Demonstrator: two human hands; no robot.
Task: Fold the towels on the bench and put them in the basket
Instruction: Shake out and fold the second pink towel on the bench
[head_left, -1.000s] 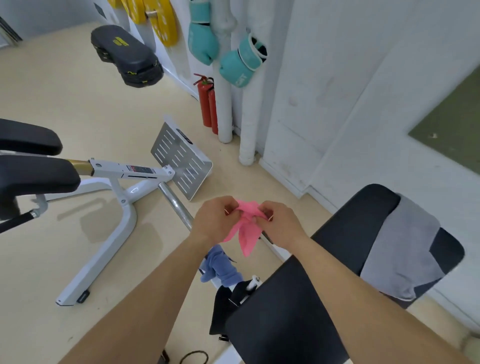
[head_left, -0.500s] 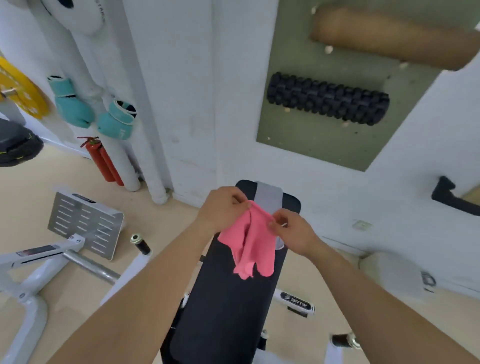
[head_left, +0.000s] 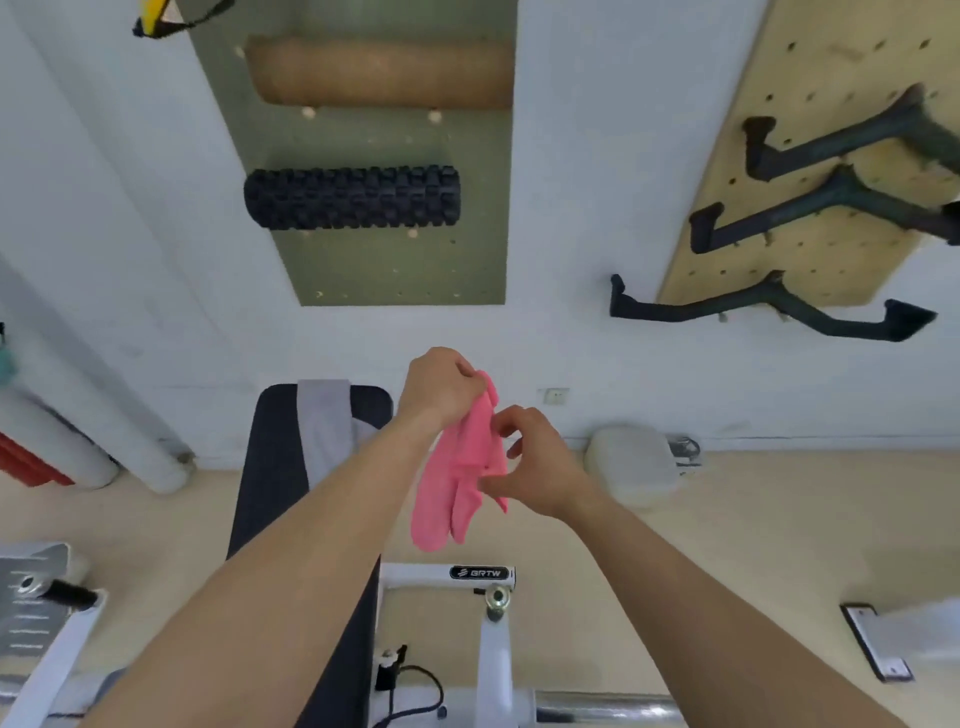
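A pink towel (head_left: 457, 483) hangs bunched in the air to the right of the black bench (head_left: 270, 467). My left hand (head_left: 441, 387) grips its top end. My right hand (head_left: 535, 462) pinches the cloth lower down, thumb and fingers curled on its right edge. A grey towel (head_left: 324, 431) lies draped over the far end of the bench. No basket is in view.
The bench's white frame (head_left: 493, 623) and a chrome bar (head_left: 597, 709) stand below my hands. A pale rounded object (head_left: 631, 470) sits on the floor by the wall. Foam rollers (head_left: 353, 197) and black handles (head_left: 753, 306) hang on the wall. White pipes (head_left: 130, 441) stand left.
My view has swung right and up along the wall. The pink towel now hangs longer, beside the bench instead of over it. My left hand rose; my right hand slid lower on the cloth.
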